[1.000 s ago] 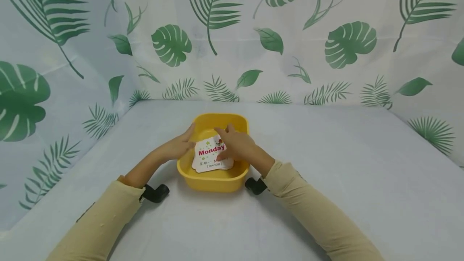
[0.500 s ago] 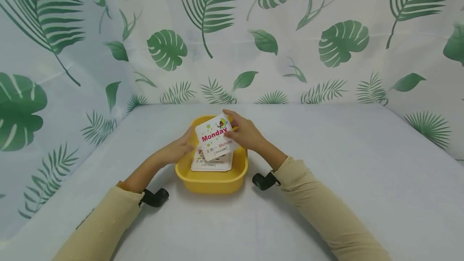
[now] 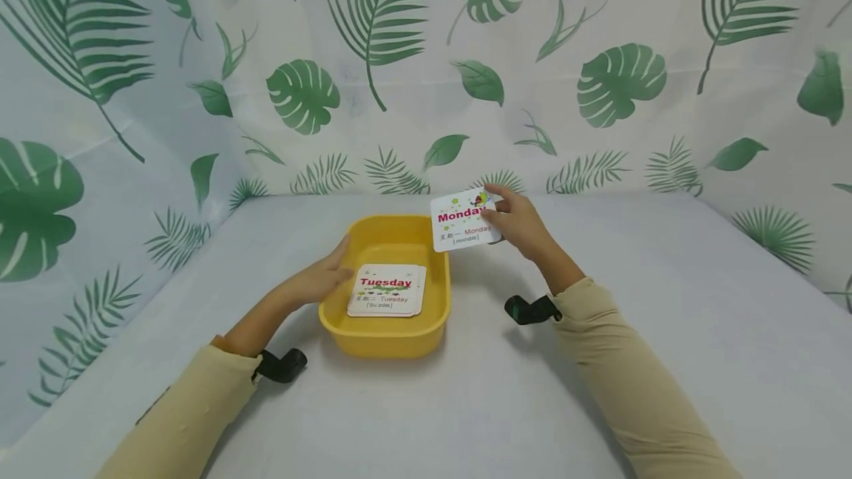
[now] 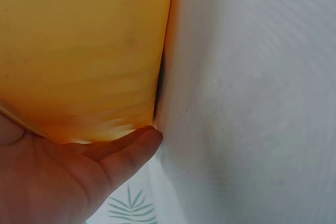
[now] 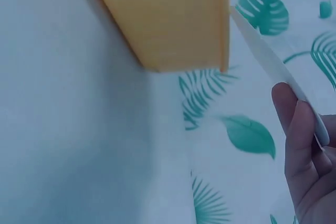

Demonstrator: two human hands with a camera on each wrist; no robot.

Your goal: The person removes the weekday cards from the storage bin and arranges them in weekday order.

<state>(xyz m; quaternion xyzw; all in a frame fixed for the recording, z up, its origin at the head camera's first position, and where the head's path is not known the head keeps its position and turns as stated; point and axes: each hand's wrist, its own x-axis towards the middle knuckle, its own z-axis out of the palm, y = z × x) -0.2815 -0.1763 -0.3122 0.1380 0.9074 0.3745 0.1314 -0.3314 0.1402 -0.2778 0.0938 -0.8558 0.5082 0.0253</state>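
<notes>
A yellow plastic basin (image 3: 382,346) stands on the table. In it lies a small stack of cards, topped by a white Tuesday flashcard (image 3: 382,303). My left hand (image 3: 313,283) holds the basin's left side, thumb over the rim and fingers along the outer wall; the left wrist view shows these fingers (image 4: 131,156) against the yellow plastic. Beyond the basin's right rim, my right hand (image 3: 522,228) pinches a white Monday flashcard (image 3: 459,231) in the air. From the right wrist, this card (image 5: 268,56) appears nearly edge-on between thumb and fingers.
A pale cloth covers the table (image 3: 426,420). A leaf-print curtain (image 3: 413,117) rises behind it and on the left side. Black wrist mounts (image 3: 532,309) stick out below both forearms.
My right hand has lifted the Monday flashcard out of the basin and carried it right, past the rim. The Tuesday flashcard has come into view beneath. My left hand stays at the basin.
</notes>
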